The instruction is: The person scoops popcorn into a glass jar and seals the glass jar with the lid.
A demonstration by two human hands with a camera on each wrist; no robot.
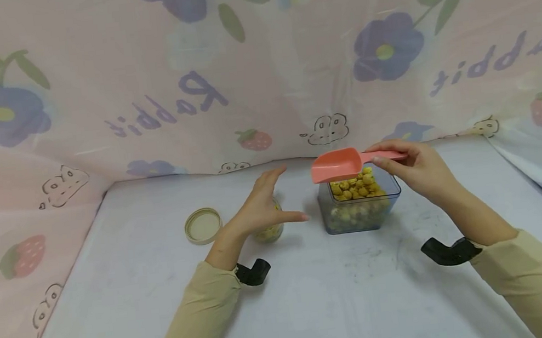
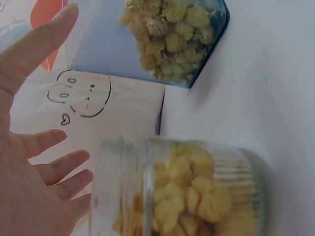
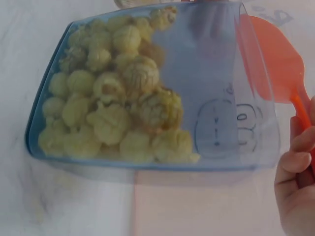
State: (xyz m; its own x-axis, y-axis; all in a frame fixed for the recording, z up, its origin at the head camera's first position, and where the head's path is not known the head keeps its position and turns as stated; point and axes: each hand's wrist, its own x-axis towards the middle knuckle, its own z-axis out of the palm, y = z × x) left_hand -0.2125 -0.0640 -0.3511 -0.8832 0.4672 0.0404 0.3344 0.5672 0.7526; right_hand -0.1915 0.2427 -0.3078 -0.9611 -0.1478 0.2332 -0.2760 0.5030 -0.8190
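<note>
My right hand (image 1: 422,169) pinches the handle of a pink-orange scoop (image 1: 336,165) above a clear bluish plastic container (image 1: 326,215). The scoop's bowl looks empty. Yellow popcorn (image 3: 110,120) fills the lower part of the container. With thumb and fingers spread apart, my left hand (image 1: 257,209) is beside a clear glass jar (image 1: 269,235) and partly hides it in the head view. Popcorn also lies inside the jar, whose open mouth shows in the left wrist view near my fingers (image 2: 74,164). My left hand holds nothing.
A round jar lid (image 1: 202,226) lies on the white tabletop (image 1: 315,302) left of the jar. Behind the table hangs a pink patterned cloth (image 1: 270,70) with flowers and strawberries. Black wrist mounts (image 1: 450,251) sit at both sleeves.
</note>
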